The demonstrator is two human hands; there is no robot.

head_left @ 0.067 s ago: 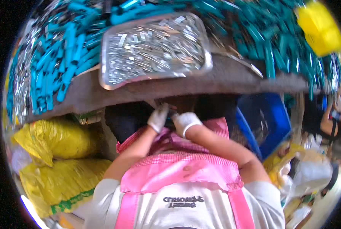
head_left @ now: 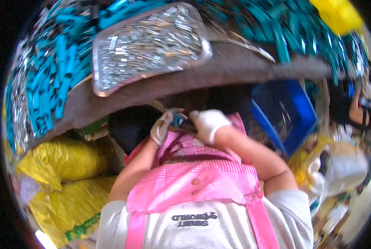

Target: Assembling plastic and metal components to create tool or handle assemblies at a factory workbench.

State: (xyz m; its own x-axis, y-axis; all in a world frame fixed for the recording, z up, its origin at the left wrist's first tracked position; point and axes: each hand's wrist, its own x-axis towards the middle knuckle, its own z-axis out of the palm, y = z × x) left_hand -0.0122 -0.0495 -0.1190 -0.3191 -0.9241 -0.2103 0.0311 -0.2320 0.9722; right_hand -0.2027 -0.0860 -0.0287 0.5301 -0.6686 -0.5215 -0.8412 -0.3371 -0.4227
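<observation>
Both my hands wear pale gloves and meet above the pink checked apron (head_left: pixel 169 174) at my lap. My left hand (head_left: pixel 160 128) is closed around a short teal tubular piece (head_left: pixel 178 120). Just to its right, my right hand (head_left: pixel 210 125) is closed at the dark end of what lies between the hands. Blur and the fingers hide what exactly the right hand grips. Beyond them, on the brown worktop edge (head_left: pixel 169 89), rests a clear shallow tray (head_left: pixel 207 50) full of small shiny metal pieces.
Teal tubular pieces (head_left: pixel 61 62) are heaped at the left and far right. A yellow container (head_left: pixel 339 16) is at the far right. A blue bin (head_left: pixel 306 112) stands right of my lap. Yellow sacks (head_left: pixel 75 159) lie at left. Another person's arm (head_left: pixel 355 108) shows at the right edge.
The whole view has shifted and tilted, so the tray sits further left and higher. My hands are slightly further apart, and the teal piece between them shows more plainly.
</observation>
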